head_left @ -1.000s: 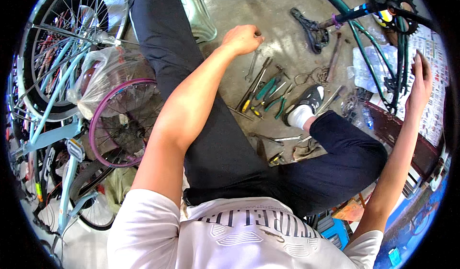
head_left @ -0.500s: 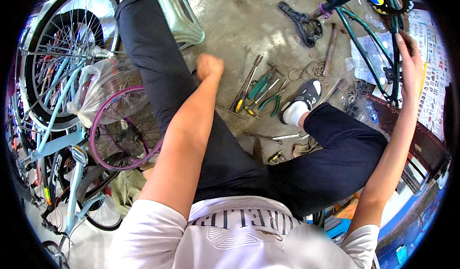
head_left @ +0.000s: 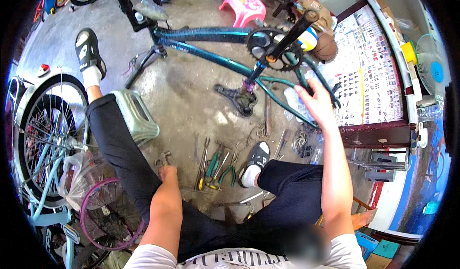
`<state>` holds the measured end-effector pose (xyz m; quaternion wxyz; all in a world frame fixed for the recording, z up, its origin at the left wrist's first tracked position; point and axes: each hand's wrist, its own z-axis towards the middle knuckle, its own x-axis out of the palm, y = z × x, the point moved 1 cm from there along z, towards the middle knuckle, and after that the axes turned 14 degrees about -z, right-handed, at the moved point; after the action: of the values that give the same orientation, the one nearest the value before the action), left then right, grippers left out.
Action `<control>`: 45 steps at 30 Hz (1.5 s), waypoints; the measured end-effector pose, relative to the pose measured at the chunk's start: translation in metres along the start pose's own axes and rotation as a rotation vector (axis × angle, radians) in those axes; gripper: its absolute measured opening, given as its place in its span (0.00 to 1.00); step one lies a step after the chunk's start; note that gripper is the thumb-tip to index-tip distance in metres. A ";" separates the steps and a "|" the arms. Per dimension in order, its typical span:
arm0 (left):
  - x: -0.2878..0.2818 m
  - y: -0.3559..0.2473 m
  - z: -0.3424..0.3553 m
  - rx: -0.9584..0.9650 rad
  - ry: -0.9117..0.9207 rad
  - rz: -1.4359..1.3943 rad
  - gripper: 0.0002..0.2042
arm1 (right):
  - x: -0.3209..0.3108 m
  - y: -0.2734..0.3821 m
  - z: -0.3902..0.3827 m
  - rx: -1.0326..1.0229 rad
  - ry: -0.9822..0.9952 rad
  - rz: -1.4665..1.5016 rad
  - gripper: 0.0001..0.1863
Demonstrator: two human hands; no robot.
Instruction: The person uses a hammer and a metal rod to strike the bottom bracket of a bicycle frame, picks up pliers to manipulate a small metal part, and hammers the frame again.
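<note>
A dark green bicycle frame stands upside down, its saddle on the floor and its chainring with a crank arm up top. My right hand is closed round a thin rear tube of this frame, fingers partly hidden. Low beside my left knee, my left hand is closed, and a small metal tool with a curved head sticks out past its fingers; its exact kind is unclear. Pliers, a screwdriver and other hand tools lie right of that hand.
A pale green stool stands beside my left leg. At left are a wheel and a purple rim. Farther off are a pink stool, a basketball and a printed sheet on a low table.
The view has tilted up, bringing in the whole bicycle frame. My left hand sits closer to my body, with the metal tool now visible. My right hand stays at the frame's rear tubes.
</note>
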<state>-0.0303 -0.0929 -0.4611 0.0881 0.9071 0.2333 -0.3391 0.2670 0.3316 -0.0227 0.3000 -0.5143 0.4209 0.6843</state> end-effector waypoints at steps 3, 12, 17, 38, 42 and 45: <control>0.014 0.006 0.004 0.077 0.020 -0.102 0.18 | -0.005 0.002 -0.002 0.010 0.033 -0.001 0.24; -0.036 -0.039 -0.085 -0.004 0.202 -0.432 0.11 | -0.036 0.011 -0.003 0.083 0.040 0.043 0.25; -0.061 -0.077 -0.140 0.192 0.394 -0.651 0.08 | -0.041 0.008 -0.004 0.068 -0.014 0.027 0.26; -0.304 -0.404 -0.603 2.424 -0.475 0.941 0.10 | -0.008 -0.021 0.000 -0.061 0.243 -0.007 0.26; -0.305 -0.427 -0.606 2.410 -0.606 0.834 0.10 | -0.009 -0.012 0.007 -0.074 0.256 -0.006 0.25; -0.287 -0.422 -0.601 2.310 -0.666 0.707 0.10 | -0.011 -0.018 0.004 -0.061 0.264 -0.017 0.24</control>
<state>-0.0793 0.3635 0.1798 -0.6170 0.3373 -0.4895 -0.5157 0.2834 0.3440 -0.0160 0.2319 -0.6122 0.4316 0.6206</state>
